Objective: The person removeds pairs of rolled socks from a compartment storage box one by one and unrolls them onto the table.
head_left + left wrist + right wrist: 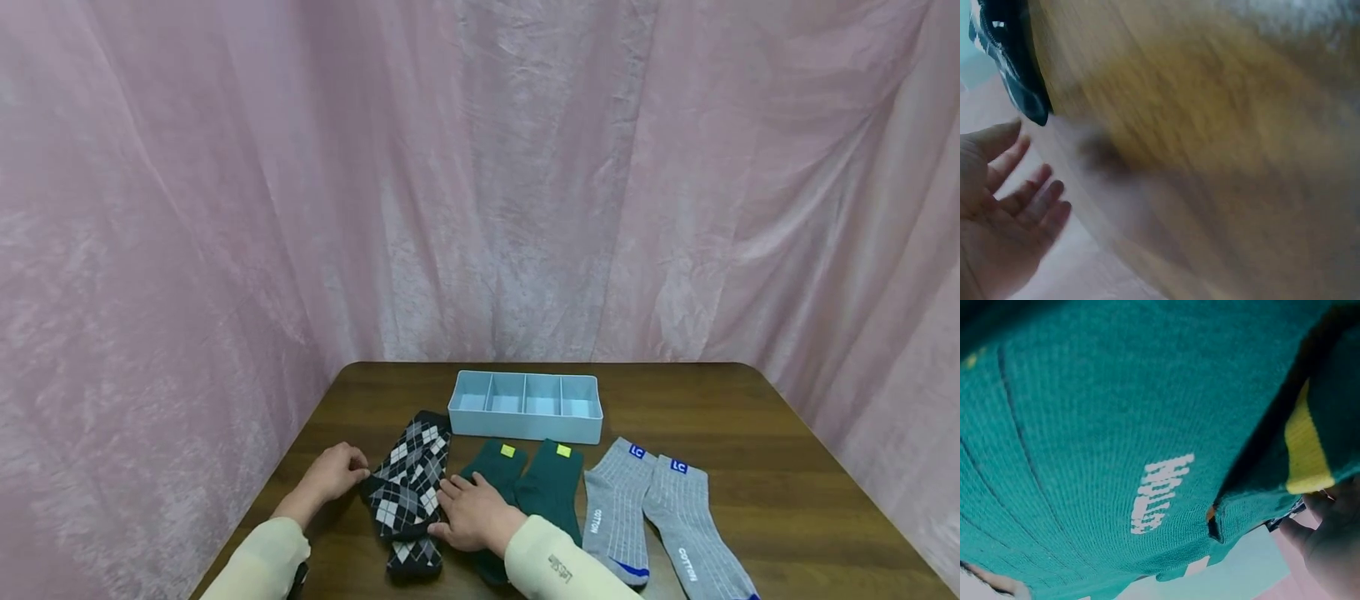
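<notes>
A pair of black, grey and white argyle socks (422, 454) lies stacked on the table, with a folded part across the lower half. My left hand (330, 479) is at their left edge; the left wrist view shows its fingers loosely bent and apart, holding nothing, near the dark sock tip (1025, 94). Over on the other side, my right hand (476, 515) has its fingers spread between the argyle socks and the left green sock (491, 460), partly covering the latter. Green ribbed fabric (1116, 425) with white lettering fills most of the right wrist view.
Behind the socks stands a light blue box (525, 427) with several compartments. A second green sock (551, 487) lies right of the first. Farther right are two grey socks (618, 500) marked COTTON. A pink curtain (480, 183) hangs behind the wooden table (780, 500).
</notes>
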Available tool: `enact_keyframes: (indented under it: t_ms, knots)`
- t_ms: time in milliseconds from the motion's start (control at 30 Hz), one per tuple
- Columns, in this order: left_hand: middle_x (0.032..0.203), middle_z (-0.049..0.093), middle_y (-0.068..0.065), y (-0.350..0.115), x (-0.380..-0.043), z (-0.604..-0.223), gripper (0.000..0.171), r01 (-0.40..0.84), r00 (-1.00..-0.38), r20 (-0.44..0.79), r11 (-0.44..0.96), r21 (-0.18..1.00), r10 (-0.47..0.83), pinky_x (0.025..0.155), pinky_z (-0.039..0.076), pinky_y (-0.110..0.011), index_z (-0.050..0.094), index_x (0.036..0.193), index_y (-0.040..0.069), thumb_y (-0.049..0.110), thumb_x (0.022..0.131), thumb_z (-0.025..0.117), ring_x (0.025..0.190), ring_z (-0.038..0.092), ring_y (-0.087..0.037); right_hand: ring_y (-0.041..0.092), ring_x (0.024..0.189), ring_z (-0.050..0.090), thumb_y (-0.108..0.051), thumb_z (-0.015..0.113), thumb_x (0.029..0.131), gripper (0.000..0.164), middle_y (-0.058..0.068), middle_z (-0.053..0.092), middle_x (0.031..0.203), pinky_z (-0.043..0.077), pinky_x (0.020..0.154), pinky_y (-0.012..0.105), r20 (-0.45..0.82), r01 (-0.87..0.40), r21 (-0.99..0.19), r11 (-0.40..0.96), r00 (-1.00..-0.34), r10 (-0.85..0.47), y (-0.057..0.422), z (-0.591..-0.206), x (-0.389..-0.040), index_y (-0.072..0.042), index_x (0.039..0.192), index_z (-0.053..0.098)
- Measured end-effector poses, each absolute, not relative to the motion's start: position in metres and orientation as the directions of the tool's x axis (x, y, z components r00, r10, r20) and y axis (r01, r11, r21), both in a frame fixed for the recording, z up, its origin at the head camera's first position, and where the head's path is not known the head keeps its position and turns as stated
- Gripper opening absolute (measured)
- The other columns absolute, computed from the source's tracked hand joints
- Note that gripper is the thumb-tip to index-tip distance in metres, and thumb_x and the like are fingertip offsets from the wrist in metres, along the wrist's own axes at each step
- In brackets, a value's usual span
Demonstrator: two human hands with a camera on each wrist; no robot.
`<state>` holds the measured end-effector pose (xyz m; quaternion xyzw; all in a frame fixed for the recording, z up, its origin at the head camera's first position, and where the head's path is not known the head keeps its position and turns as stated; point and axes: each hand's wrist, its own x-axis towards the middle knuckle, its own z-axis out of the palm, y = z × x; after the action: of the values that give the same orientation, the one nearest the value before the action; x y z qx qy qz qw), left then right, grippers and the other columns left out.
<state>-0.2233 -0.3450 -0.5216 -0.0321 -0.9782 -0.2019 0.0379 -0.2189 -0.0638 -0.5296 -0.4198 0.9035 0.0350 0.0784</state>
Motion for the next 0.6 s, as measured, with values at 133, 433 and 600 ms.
enact_keyframes:
  t_ms: [133,433,600]
  knots:
    - [0.131,0.059,-0.019,-0.328,-0.231,-0.52,0.044,0.178,-0.98,0.003,0.87,0.46,0.198,0.102,0.04,-0.057,0.066,0.125,0.001,0.025,0.089,0.075,0.123,0.053,-0.04,0.013,0.144,0.03,-0.067,0.043,0.095,0.07,-0.008,0.038,0.155,0.029,0.114,0.044,-0.173,-0.763,0.012,0.646,-0.638,-0.75,-0.064,-0.53,-0.219,-0.023,0.15,0.044]
    - [0.158,0.031,-0.016,-0.324,-0.221,-0.522,0.102,0.152,-0.932,-0.255,0.917,0.368,0.257,0.113,0.012,-0.065,0.041,0.15,0.004,0.055,0.072,0.083,0.145,0.026,-0.038,0.013,0.144,0.031,-0.068,0.045,0.094,0.072,-0.007,0.038,0.155,0.03,0.114,0.044,-0.172,-0.765,-0.004,0.643,-0.633,-0.754,-0.064,-0.531,-0.218,-0.022,0.15,0.044]
    - [0.158,0.028,-0.019,-0.352,-0.211,-0.515,0.104,0.079,-0.939,-0.292,0.938,0.337,0.184,0.112,0.007,-0.067,0.04,0.15,0.003,0.046,0.069,0.088,0.146,0.021,-0.041,0.013,0.144,0.03,-0.067,0.044,0.095,0.072,-0.007,0.037,0.156,0.029,0.114,0.044,-0.183,-0.763,0.002,0.647,-0.636,-0.75,-0.065,-0.531,-0.219,-0.023,0.151,0.043]
